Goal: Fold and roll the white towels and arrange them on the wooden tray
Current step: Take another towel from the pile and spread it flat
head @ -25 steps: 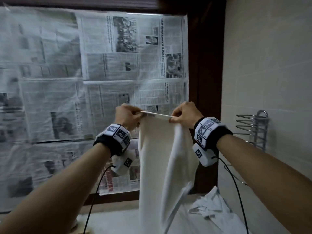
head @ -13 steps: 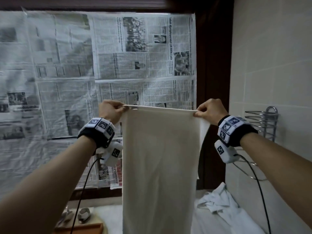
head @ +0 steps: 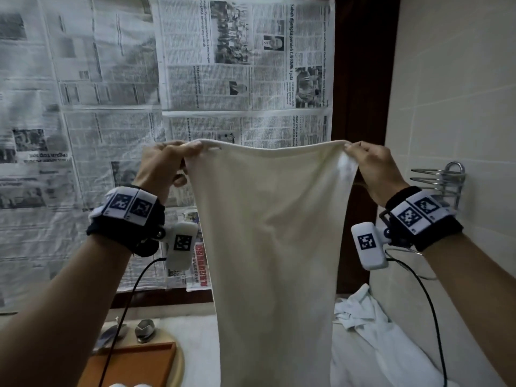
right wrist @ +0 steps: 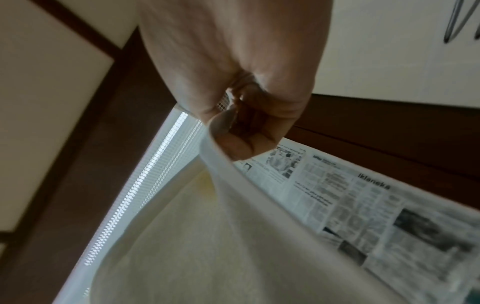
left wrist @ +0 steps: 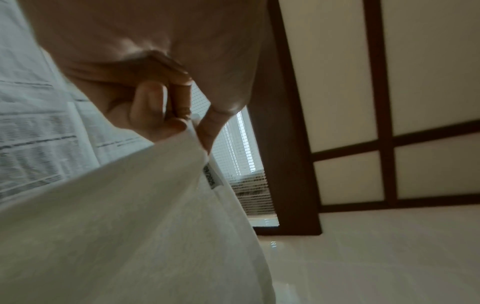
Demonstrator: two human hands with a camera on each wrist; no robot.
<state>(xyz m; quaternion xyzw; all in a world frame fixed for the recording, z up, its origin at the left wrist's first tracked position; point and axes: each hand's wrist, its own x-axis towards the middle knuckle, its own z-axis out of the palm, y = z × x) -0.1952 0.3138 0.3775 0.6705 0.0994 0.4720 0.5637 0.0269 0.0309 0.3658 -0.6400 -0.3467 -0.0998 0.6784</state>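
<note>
Wooden tray (head: 131, 364): nearest, low on the left on the pale table (head: 195, 339); nothing lies on its visible corner.
White towel (head: 268, 247): hangs full length in mid-air between the raised hands, its lower end dropping out of view.
Left hand (head: 164, 166): fingers curled, pinching the towel's top left corner.
Right hand (head: 371, 169): fingers curled, pinching the top right corner.
Handling: likely soft, light and limp; it sags between the grips, so corners and hems are the places to hold.
Second towel (head: 360, 317): crumpled on the table, right.
Wrist views only: a sewn label (left wrist: 211, 174) beneath the left grip; a faint yellowish mark (right wrist: 207, 185) near the right.
Farthest: newspaper sheets (head: 237, 65) covering the window.
</note>
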